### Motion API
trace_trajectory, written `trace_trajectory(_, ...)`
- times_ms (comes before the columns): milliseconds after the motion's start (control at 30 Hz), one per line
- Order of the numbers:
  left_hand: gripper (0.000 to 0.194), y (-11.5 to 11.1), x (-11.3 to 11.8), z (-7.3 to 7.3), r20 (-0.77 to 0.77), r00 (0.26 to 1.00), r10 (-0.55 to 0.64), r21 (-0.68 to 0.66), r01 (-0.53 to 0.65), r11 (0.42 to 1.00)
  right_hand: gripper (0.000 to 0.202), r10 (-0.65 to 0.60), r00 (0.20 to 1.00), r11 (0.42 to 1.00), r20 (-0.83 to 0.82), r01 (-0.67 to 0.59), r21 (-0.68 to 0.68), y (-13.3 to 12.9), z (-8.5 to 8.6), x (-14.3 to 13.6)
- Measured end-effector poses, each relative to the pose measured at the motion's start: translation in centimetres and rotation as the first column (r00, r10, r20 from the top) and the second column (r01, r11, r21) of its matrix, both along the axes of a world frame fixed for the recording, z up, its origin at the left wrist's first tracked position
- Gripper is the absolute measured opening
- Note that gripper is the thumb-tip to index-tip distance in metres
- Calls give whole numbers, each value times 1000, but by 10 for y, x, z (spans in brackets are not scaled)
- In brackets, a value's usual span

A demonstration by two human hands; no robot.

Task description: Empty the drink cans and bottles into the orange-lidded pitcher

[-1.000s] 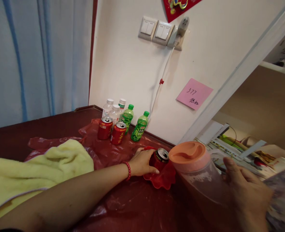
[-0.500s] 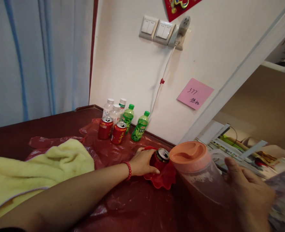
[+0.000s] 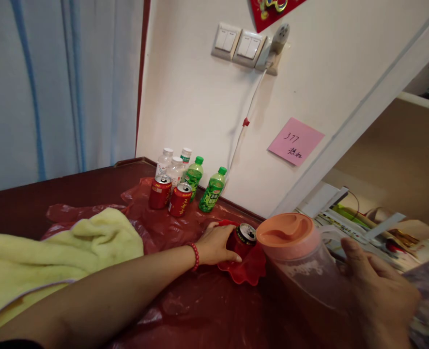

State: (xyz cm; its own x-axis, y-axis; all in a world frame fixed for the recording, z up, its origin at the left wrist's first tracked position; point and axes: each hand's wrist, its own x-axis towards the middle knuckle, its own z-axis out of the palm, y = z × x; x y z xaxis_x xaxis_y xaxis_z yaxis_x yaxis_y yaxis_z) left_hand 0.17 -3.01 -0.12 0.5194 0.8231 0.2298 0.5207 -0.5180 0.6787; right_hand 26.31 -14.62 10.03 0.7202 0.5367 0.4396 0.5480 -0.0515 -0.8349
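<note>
On red dish [image 3: 251, 269]: opened can [image 3: 243, 240], left hand [image 3: 216, 245] gripping its side. Right hand [image 3: 376, 286] gripping handle of pitcher [image 3: 298, 257], orange lid close by can. Yellow towel [image 3: 101, 242] beside left forearm. Behind: two red cans [image 3: 170, 196], green bottles [image 3: 211, 191], white-capped bottles [image 3: 176, 168].

Upper left, a blue curtain [image 3: 69, 87] hangs; a pink note [image 3: 296, 141] sticks to the wall [image 3: 192, 106] right of center, beneath the switches [image 3: 237, 45].

The pink note [image 3: 296, 140] reads "377" above handwritten "想如". Lower left of it, a red can [image 3: 180, 200] shows yellow "王老吉"; below it, the pitcher's [image 3: 311, 278] white lettering is illegible. Upper right, a clock-like face [image 3: 427, 75] shows "2".
</note>
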Motion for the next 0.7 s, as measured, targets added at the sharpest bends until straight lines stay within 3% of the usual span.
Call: trace_trajectory(700, 79, 1, -1, -2, 15, 1000, -13, 14, 13, 1000, 52, 7, 1000, 1000, 28, -8, 19, -4, 5, -6)
